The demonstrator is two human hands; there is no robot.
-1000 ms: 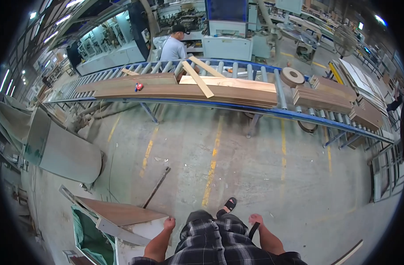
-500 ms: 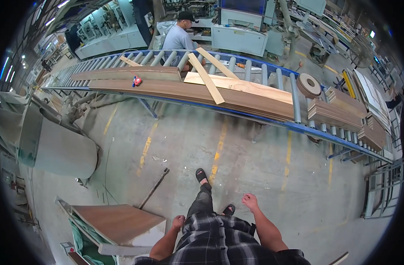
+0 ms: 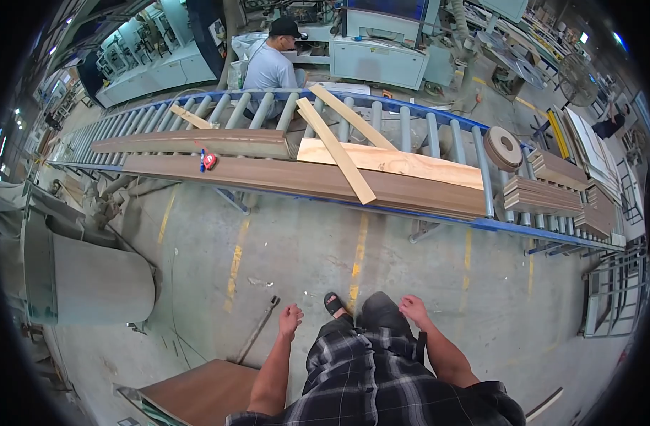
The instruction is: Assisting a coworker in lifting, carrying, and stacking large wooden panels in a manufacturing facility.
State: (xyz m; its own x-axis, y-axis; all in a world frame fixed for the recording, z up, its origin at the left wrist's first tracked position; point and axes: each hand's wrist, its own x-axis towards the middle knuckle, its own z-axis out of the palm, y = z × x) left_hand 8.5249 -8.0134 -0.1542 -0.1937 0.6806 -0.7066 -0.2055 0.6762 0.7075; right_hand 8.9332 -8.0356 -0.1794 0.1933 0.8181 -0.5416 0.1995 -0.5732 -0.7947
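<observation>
My left hand hangs in front of my body above the floor, empty, its fingers loosely bent and apart. To its right, beside my raised knee, my right hand is also empty with its fingers apart. Both hands are well short of the roller conveyor. On the conveyor lie long brown boards and a pale wooden board. One thin pale strip lies slanted across these boards, its near end past their front edge. A red tape measure sits on the brown boards, a small blue item beside it.
Behind the conveyor a person in a grey shirt sits low, turned aside. Stacked brown pieces and a roll of edging are at the right. A bar and a brown panel are at my left; a large bin stands beyond.
I have stepped nearer to the conveyor, and the bar and brown panel have slid back in view. My left hand has swung forward and up; the right has shifted slightly forward.
</observation>
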